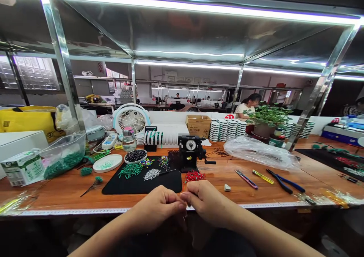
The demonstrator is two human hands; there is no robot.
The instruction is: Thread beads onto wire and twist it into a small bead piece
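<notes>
At the front edge of the wooden table, my left hand (pixel 157 208) and my right hand (pixel 209 203) meet with their fingertips pinched together. Anything between those fingers is too small to make out. Just beyond them lies a black mat (pixel 127 186) bearing green tube-like pieces (pixel 131 170), small silvery pieces (pixel 152 174) and multicoloured beads (pixel 164 161). A heap of red pieces (pixel 194 175) is close past my right hand. Behind it stands a black hand-cranked machine (pixel 191 154) with a round dial and a row of white spools (pixel 162 138) to its left.
Right of my hands lie tweezers (pixel 247 179), a yellow-handled tool (pixel 263 176) and blue-handled pliers (pixel 286 181). A bowl of dark beads (pixel 135 156), a white dish (pixel 108 163) and a fan (pixel 131 120) stand left. Farther back are stacked spools (pixel 223 131), a plant (pixel 265 116) and a seated person (pixel 247 111).
</notes>
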